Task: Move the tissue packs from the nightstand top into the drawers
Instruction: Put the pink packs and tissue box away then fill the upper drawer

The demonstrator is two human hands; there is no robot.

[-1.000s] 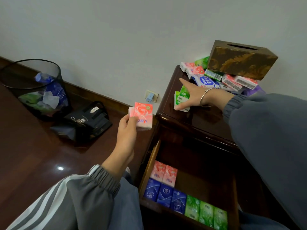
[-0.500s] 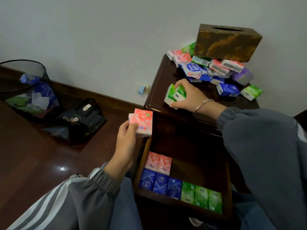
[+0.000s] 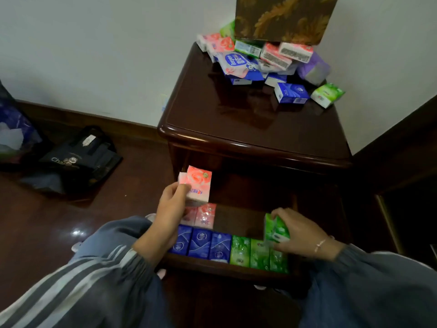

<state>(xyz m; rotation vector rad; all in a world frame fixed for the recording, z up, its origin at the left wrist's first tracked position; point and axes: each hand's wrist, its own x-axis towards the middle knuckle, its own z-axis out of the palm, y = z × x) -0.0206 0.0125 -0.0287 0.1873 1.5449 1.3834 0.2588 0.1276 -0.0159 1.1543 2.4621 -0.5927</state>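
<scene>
My left hand [image 3: 172, 204] grips a pink rose tissue pack [image 3: 198, 185] above the back left of the open drawer [image 3: 227, 268]. My right hand [image 3: 300, 235] holds a green tissue pack [image 3: 275, 227] upright over the drawer's right side. In the drawer stand two pink packs [image 3: 204, 215] at the back, with blue packs [image 3: 199, 242] and green packs [image 3: 250, 253] in the front row. A pile of mixed tissue packs [image 3: 260, 60] lies at the back of the nightstand top [image 3: 248, 121], plus a loose blue pack [image 3: 292, 92] and a loose green pack [image 3: 327, 94].
A brown patterned tissue box [image 3: 283, 17] sits on top of the pile against the wall. A black bag [image 3: 78, 159] lies on the dark wooden floor to the left, and a waste bin's edge [image 3: 11, 131] shows at far left. Dark furniture [image 3: 406, 185] stands to the right.
My right hand lifted the green pack off the nightstand top and brought it down to the drawer. My left hand carried the pink pack lower, over the drawer. The view tilted down.
</scene>
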